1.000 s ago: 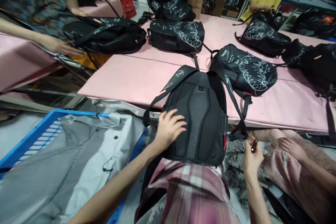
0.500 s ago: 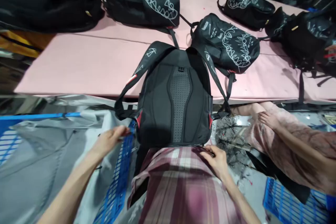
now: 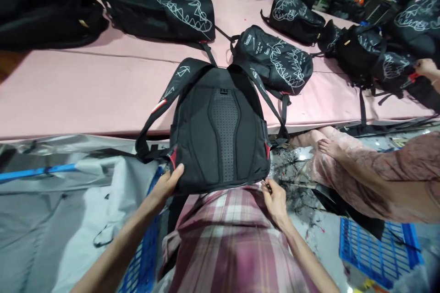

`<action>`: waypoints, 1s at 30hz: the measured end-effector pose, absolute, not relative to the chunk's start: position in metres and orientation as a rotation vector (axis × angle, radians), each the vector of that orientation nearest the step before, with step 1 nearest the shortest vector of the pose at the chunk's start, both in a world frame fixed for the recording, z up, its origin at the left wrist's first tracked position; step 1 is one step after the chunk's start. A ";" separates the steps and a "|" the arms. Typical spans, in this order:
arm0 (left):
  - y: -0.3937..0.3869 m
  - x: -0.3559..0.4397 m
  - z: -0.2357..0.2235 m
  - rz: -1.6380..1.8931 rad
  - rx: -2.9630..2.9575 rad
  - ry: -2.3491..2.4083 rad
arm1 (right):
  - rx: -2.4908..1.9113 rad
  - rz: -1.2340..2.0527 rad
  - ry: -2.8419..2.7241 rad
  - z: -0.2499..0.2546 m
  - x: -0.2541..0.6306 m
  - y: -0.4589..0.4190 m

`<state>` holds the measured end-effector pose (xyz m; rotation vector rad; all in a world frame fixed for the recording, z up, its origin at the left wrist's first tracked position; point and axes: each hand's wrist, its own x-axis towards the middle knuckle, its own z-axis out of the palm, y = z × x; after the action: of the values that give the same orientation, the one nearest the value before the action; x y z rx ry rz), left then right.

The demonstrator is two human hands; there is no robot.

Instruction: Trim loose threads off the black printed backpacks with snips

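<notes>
Black backpack (image 3: 197, 146), back panel (image 3: 225, 139) up, overhangs near edge of pink table (image 3: 68, 96) | left hand (image 3: 167, 184) pinches lower left corner; right hand (image 3: 277, 199) grips small dark tool (image 3: 268, 187) by lower right one | likely light, padding springy, straps (image 3: 172, 84) floppy; bottom corners best hold

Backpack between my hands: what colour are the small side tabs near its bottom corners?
Red, clearest in the head view.

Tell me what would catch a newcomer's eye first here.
The black backpack lying back panel up at the table's near edge, between the person's two hands, draws the eye first. Just beyond it, white scribbles stand out on another backpack. Both contrast sharply with the pink tabletop beneath.
</notes>
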<state>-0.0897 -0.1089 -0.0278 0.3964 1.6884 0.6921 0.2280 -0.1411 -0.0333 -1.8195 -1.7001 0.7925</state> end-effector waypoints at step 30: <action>-0.045 -0.008 0.018 0.886 0.583 1.424 | -1.596 0.074 -2.425 0.036 0.101 -0.100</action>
<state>-0.0083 -0.0447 0.0182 0.5826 1.4239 0.8859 0.1014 -0.1001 0.0355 -1.5962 -2.4252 0.0745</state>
